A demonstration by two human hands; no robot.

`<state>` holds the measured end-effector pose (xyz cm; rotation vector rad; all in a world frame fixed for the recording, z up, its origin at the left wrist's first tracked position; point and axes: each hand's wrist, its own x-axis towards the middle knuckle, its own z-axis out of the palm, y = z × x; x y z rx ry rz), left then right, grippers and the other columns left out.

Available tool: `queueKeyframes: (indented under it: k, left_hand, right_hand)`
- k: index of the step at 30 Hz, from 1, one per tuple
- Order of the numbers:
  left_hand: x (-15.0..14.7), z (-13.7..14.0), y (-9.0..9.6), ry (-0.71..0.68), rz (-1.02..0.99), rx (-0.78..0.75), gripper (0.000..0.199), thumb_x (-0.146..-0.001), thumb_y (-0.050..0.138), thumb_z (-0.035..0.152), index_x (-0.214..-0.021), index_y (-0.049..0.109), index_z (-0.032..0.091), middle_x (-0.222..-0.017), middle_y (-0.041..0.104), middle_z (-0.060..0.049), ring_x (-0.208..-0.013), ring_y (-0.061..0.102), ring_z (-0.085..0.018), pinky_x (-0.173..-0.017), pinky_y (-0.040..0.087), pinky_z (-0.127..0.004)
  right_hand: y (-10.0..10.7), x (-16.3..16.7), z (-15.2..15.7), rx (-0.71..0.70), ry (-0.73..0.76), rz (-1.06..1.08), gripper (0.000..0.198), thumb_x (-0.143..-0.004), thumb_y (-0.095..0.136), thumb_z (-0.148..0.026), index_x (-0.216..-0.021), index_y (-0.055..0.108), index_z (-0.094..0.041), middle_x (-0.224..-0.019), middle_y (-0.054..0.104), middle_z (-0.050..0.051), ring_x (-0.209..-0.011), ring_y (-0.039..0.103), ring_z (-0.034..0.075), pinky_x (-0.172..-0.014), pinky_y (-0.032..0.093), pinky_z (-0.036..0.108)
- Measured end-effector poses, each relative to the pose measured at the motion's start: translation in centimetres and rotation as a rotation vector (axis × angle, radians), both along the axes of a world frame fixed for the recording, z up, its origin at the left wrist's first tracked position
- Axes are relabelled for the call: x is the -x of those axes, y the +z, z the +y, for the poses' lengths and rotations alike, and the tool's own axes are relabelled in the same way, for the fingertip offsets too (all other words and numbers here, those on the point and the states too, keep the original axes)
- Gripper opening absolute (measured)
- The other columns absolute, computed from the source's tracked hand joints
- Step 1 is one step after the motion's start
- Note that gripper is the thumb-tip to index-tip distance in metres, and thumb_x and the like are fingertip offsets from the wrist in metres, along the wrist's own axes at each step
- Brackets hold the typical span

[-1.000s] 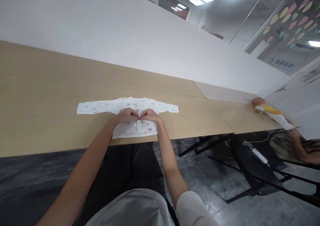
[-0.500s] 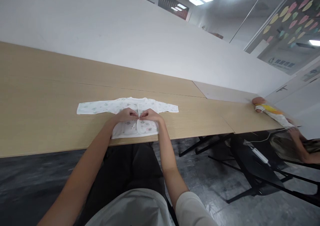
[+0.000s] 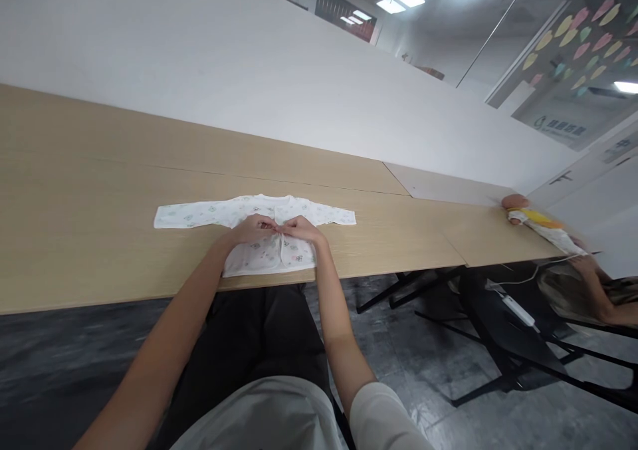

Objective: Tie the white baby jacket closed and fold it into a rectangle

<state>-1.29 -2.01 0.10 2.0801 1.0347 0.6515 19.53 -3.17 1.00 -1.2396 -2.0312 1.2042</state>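
Observation:
A small white baby shirt (image 3: pixel 249 258) with a scattered print lies flat on the wooden table (image 3: pixel 100 250), sleeves spread to both sides and neckline toward the wall. Over its front opening, my left hand (image 3: pixel 253 229) pinches the fabric at the middle. My right hand (image 3: pixel 302 228) meets it there, its fingers closed on the other edge of the shirt front. The fingertips of both hands touch or nearly touch, and they hide whatever fastener is between them. Below them the two front panels come together, with the right edge slightly lifted.
At the table's far right end lies a doll (image 3: pixel 516 203) in yellow and white clothing, with another person's arm (image 3: pixel 593 280) reaching to it. A black folding chair (image 3: pixel 503 324) bearing a white power strip (image 3: pixel 519 310) stands below. A white wall (image 3: pixel 199 58) runs behind the table.
My fingertips have drawn closer together, and the left fingers now reach further right over the opening. The lower front edges have shifted slightly right and overlap more.

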Motion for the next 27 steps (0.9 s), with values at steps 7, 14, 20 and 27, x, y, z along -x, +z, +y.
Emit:
queueKeyframes:
  k: [7, 14, 20, 27]
  left_hand:
    - [0.4, 0.6, -0.5, 0.254, 0.070, -0.125, 0.027, -0.071, 0.054, 0.031, -0.083, 0.076, 0.020, -0.082, 0.072, -0.004, -0.079, 0.064, -0.021, -0.077, 0.050, -0.030]
    - [-0.3, 3.8, 0.4, 0.375, 0.322, -0.199, 0.037, -0.072, 0.047, 0.019, -0.095, 0.077, 0.020, -0.098, 0.075, -0.007, -0.089, 0.066, -0.024, -0.079, 0.050, -0.030]
    - [-2.0, 5.4, -1.3, 0.361, 0.269, -0.310, 0.033, -0.077, 0.043, 0.022, -0.080, 0.076, 0.019, -0.085, 0.073, -0.008, -0.082, 0.065, -0.023, -0.078, 0.050, -0.028]
    - [-1.8, 5.4, -2.7, 0.457, 0.187, -0.331, 0.032, -0.076, 0.047, 0.024, -0.092, 0.074, 0.019, -0.095, 0.073, -0.008, -0.090, 0.064, -0.023, -0.083, 0.050, -0.031]
  right_hand:
    - [-0.2, -0.5, 0.6, 0.017, 0.007, 0.022, 0.024, -0.069, 0.076, -0.036, -0.077, 0.069, -0.014, -0.063, 0.057, -0.003, -0.058, 0.047, 0.008, -0.056, 0.032, 0.020]
    - [0.7, 1.9, 3.8, -0.125, -0.367, -0.165, 0.015, -0.086, 0.064, -0.028, -0.088, 0.072, -0.015, -0.069, 0.066, 0.001, -0.064, 0.059, 0.012, -0.064, 0.043, 0.022]
    - [0.0, 5.3, 5.4, -0.305, -0.482, -0.276, 0.021, -0.093, 0.053, -0.023, -0.097, 0.074, -0.020, -0.095, 0.074, 0.005, -0.091, 0.064, 0.017, -0.081, 0.046, 0.024]
    - [-0.6, 4.7, 5.2, -0.305, -0.444, -0.253, 0.022, -0.086, 0.055, -0.016, -0.094, 0.076, -0.020, -0.090, 0.073, 0.004, -0.089, 0.065, 0.018, -0.083, 0.048, 0.025]
